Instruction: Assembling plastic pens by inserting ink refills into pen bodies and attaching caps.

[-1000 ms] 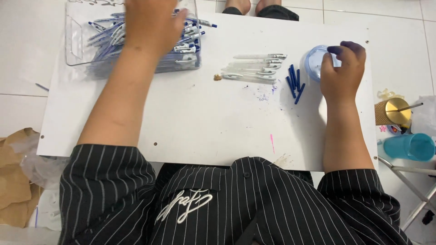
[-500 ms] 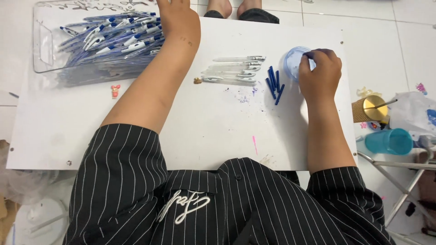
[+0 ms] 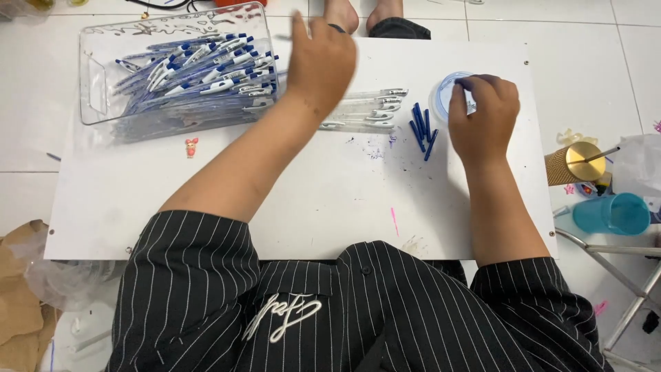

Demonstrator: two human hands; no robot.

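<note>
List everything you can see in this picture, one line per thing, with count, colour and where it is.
white board: one, white, on the floor, work surface.
clear bin: one, transparent, upper left of the board.
finished pens: many, blue and white, piled in the bin.
clear pen barrels: several, transparent, mid board.
blue refills: a few, dark blue, right of the barrels.
round tub: one, pale blue, upper right of the board.
small figure: one, red and white, below the bin.
gold cup: one, gold, floor at right.
teal cup: one, teal, floor at right.
brown paper: crumpled, lower left.
bare feet: two, another person's, top edge.
left hand: blurred, above the barrels.
right hand: fingers at the tub.
</note>
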